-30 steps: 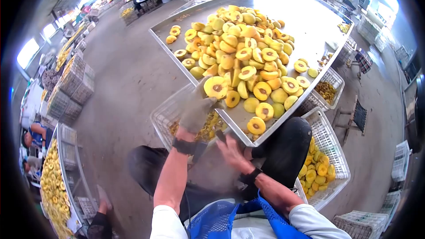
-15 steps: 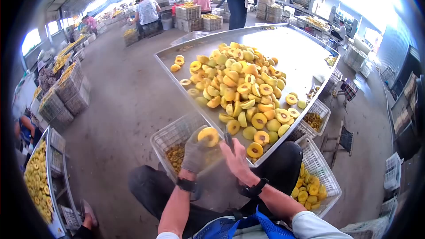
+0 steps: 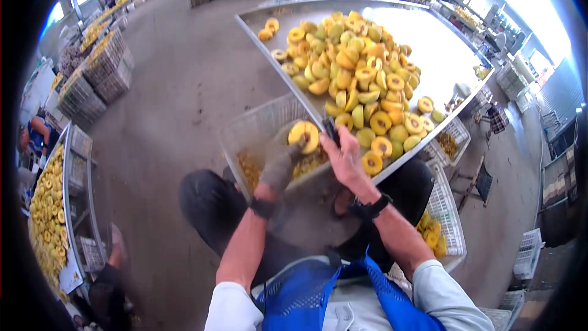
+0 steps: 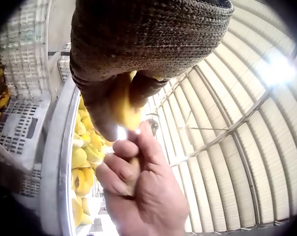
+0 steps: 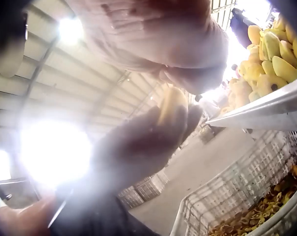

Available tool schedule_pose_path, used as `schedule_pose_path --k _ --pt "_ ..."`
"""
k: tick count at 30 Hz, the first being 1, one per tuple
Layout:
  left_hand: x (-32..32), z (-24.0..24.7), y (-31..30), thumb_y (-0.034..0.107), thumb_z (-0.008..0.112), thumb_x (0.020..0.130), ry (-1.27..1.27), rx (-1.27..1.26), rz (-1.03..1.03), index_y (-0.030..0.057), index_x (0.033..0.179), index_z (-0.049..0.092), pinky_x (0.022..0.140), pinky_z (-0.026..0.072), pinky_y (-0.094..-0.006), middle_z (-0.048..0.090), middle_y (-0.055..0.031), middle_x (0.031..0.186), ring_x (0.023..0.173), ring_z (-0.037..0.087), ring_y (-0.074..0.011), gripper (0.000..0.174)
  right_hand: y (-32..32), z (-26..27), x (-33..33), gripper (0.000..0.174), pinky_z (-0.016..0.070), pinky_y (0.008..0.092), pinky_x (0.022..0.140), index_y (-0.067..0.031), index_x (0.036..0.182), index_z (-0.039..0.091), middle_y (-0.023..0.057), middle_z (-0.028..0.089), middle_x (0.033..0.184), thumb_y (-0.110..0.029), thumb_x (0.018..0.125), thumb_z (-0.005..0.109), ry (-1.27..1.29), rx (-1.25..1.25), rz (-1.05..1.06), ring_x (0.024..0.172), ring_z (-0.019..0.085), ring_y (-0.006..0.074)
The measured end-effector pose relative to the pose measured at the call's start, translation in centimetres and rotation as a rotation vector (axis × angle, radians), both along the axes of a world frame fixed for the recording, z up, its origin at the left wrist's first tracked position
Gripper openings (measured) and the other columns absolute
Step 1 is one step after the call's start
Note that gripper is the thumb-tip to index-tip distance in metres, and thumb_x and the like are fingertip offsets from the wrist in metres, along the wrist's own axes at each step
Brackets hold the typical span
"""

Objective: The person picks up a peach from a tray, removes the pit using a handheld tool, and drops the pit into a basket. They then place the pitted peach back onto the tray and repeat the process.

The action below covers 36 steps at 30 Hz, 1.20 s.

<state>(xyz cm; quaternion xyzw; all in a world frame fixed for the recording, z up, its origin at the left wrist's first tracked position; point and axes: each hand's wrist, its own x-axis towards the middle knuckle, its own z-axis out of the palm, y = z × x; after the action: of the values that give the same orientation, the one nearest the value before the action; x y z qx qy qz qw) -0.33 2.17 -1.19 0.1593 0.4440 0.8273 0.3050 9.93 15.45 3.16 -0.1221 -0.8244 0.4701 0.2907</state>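
A gloved left hand (image 3: 280,168) pinches a yellow fruit half (image 3: 304,136), its cut face with a brown centre turned up, above a crate of scraps. In the left wrist view the glove (image 4: 148,39) covers most of that fruit (image 4: 124,105). The bare right hand (image 3: 348,158) is curled round a small dark-handled tool (image 3: 330,129), right beside the fruit; its working end cannot be made out. The right wrist view shows the right hand (image 5: 158,34) close over the fruit half (image 5: 173,105). Many fruit halves (image 3: 361,67) are heaped on the metal table (image 3: 447,30).
Below the hands is a white crate (image 3: 236,125) with scraps. Another crate (image 3: 450,208) with fruit halves stands by the right knee. Stacked crates (image 3: 104,64) and a second fruit-covered table (image 3: 79,208) are at the left. Other people are in the background.
The left hand has drawn back from the heap to above the scrap crate, holding a fruit half. The right hand with its tool has come up beside it. The head view has shifted.
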Motion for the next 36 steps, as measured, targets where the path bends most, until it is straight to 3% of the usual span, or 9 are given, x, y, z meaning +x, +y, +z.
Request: schedule_pose_path --k 4,5,8,9,19,21,31,33,36 --pt "0.1 -1.0 0.0 0.007 0.066 0.097 -0.001 0.025 0.115 0.0009 0.140 0.053 0.090 0.0616 -0.0360 0.065 -0.0090 0.125 0.107 0.068 -0.0204 0.045 -0.9 -0.1 1.6 0.025 0.0440 0.0360 0.063 0.0024 0.097 0.055 0.0116 0.055 0.073 -0.020 0.100 0.064 -0.062 0.053 0.060 0.067 0.049 0.0183" --pt "0.0 -1.4 0.2 0.005 0.066 0.096 0.024 0.001 0.131 0.0013 0.140 0.054 0.090 0.0605 -0.0321 0.065 -0.0080 0.125 0.107 0.067 -0.0179 0.045 -1.3 -0.6 1.8 0.026 0.0445 0.0387 0.065 0.0019 0.096 0.054 0.0162 0.055 0.074 -0.021 0.100 0.065 -0.087 0.046 0.071 0.067 0.051 0.0264" --pt "0.3 -1.1 0.3 0.005 0.067 0.096 0.063 -0.062 0.185 0.0004 0.138 0.056 0.089 0.0588 -0.0276 0.065 -0.0073 0.124 0.107 0.066 -0.0148 0.044 -1.6 -2.1 2.0 0.028 0.0447 0.0419 0.066 0.0014 0.093 0.052 0.0199 0.055 0.075 -0.022 0.099 0.065 -0.150 0.138 0.044 0.068 0.053 0.0338" --pt "0.4 -1.1 0.3 0.004 0.067 0.095 0.083 -0.066 0.198 0.0000 0.137 0.057 0.088 0.0574 -0.0250 0.065 -0.0065 0.124 0.107 0.064 -0.0121 0.044 -1.8 -2.0 2.0 0.030 0.0445 0.0485 0.062 0.0003 0.089 0.048 0.0247 0.058 0.072 -0.022 0.099 0.065 -0.157 0.157 0.049 0.070 0.059 0.0459" --pt "1.8 -1.5 0.5 0.007 0.075 0.092 0.248 -0.179 0.352 -0.0022 0.137 0.057 0.094 0.0535 -0.0266 0.066 -0.0089 0.126 0.111 0.063 -0.0132 0.049 -3.0 -3.1 1.7 0.027 0.0455 0.0536 0.064 -0.0002 0.090 0.047 0.0261 0.060 0.072 -0.020 0.097 0.066 -0.276 0.209 -0.043 0.074 0.062 0.0481" --pt "2.0 -1.4 0.6 0.008 0.075 0.092 0.254 -0.225 0.383 -0.0025 0.137 0.057 0.095 0.0527 -0.0268 0.066 -0.0090 0.126 0.111 0.062 -0.0136 0.050 -3.1 -3.5 1.7 0.027 0.0429 0.0527 0.061 0.0002 0.090 0.047 0.0266 0.056 0.068 -0.017 0.097 0.066 -0.240 0.206 -0.071 0.071 0.057 0.0513" --pt "2.9 -1.6 1.1 0.006 0.074 0.092 0.257 -0.245 0.437 -0.0021 0.135 0.059 0.097 0.0526 -0.0281 0.068 -0.0095 0.122 0.109 0.064 -0.0145 0.047 -3.1 -4.5 1.4 0.024 0.0455 0.0556 0.067 0.0022 0.092 0.047 0.0288 0.060 0.073 -0.014 0.094 0.064 -0.320 0.162 -0.014 0.077 0.061 0.0518" --pt "2.7 -2.3 1.2 0.005 0.074 0.091 0.382 -0.278 0.475 -0.0028 0.137 0.058 0.096 0.0528 -0.0282 0.068 -0.0093 0.125 0.109 0.064 -0.0148 0.049 -3.1 -4.9 1.4 0.024 0.0453 0.0558 0.069 0.0030 0.091 0.046 0.0300 0.060 0.075 -0.014 0.094 0.064 -0.348 0.142 0.006 0.080 0.060 0.0526" --pt "2.9 -2.2 1.1 0.004 0.074 0.089 0.299 -0.254 0.457 -0.0026 0.137 0.058 0.096 0.0527 -0.0284 0.069 -0.0091 0.125 0.109 0.064 -0.0146 0.050 -2.8 -5.2 1.4 0.023 0.0453 0.0559 0.070 0.0037 0.090 0.047 0.0315 0.060 0.078 -0.013 0.093 0.063 -0.370 0.168 0.035 0.083 0.060 0.0527"
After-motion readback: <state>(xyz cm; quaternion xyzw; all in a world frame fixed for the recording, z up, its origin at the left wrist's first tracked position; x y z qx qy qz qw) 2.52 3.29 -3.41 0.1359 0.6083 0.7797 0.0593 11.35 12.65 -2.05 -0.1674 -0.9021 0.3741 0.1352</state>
